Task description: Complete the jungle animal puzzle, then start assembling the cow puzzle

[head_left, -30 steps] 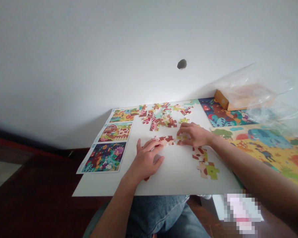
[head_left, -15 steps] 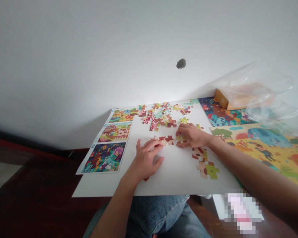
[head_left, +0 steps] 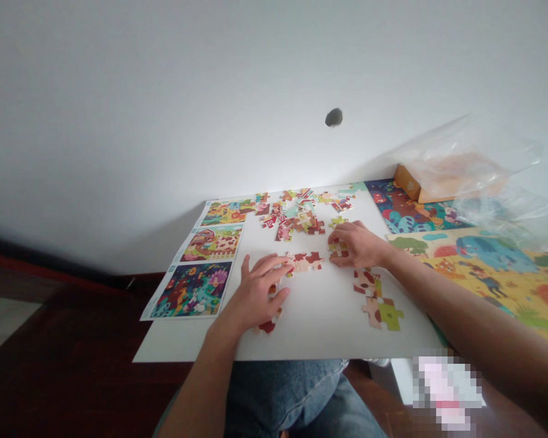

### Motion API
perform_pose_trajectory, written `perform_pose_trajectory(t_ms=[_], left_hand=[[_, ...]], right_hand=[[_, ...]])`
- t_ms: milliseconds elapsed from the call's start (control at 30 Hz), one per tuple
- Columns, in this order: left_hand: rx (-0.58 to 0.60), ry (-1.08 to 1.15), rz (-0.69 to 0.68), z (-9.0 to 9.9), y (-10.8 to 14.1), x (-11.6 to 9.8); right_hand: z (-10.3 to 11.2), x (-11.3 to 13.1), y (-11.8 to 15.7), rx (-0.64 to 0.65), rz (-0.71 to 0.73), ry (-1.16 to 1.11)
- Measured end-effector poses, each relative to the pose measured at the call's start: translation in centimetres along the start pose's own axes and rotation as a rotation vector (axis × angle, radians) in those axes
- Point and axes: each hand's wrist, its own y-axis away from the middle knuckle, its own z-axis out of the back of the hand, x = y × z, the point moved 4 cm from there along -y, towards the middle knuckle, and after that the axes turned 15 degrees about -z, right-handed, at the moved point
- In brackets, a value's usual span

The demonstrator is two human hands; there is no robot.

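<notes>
My left hand (head_left: 261, 291) lies over the white board with its fingers apart. Its fingertips reach the left end of a short joined strip of cow-patterned puzzle pieces (head_left: 307, 261). More pieces with red and brown parts (head_left: 267, 326) show partly from under that palm. To the strip's right, my right hand (head_left: 357, 244) has thumb and fingers closed on a green and brown puzzle piece (head_left: 337, 248), partly hidden by the fingers. A gap separates this piece from the strip. Nearer me, below the right wrist, lie a brown-spotted piece group (head_left: 366, 281) and a green piece (head_left: 389, 315).
Loose puzzle pieces (head_left: 296, 216) are heaped at the board's back. A picture sheet (head_left: 196, 261) lies along the left. On the right are a finished animal puzzle (head_left: 479, 267), a dark puzzle (head_left: 393, 210), an orange box (head_left: 406, 181) and clear plastic bags (head_left: 488, 152). A wall stands behind.
My right hand has shifted slightly right with its piece, widening the gap to the strip. My left hand has drawn left, uncovering more of the pieces beneath it.
</notes>
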Motion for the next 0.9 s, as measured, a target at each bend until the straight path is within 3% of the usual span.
perform_pose_trajectory(t_ms=[133,233,400,900], left_hand=[[0.006,-0.029,-0.013,1.6,1.9,2.2],[0.069,-0.035,-0.012,1.6,2.9,3.2],[0.141,-0.039,0.038,1.0,3.0,3.5],[0.096,-0.027,0.098,1.1,3.3,4.6]], right_hand=[[0.2,-0.2,0.1,-0.012,-0.026,0.041],[0.3,-0.2,0.2,-0.008,-0.034,0.055],[0.0,-0.5,0.1,-0.006,-0.038,0.054],[0.3,-0.2,0.1,-0.02,-0.005,0.004]])
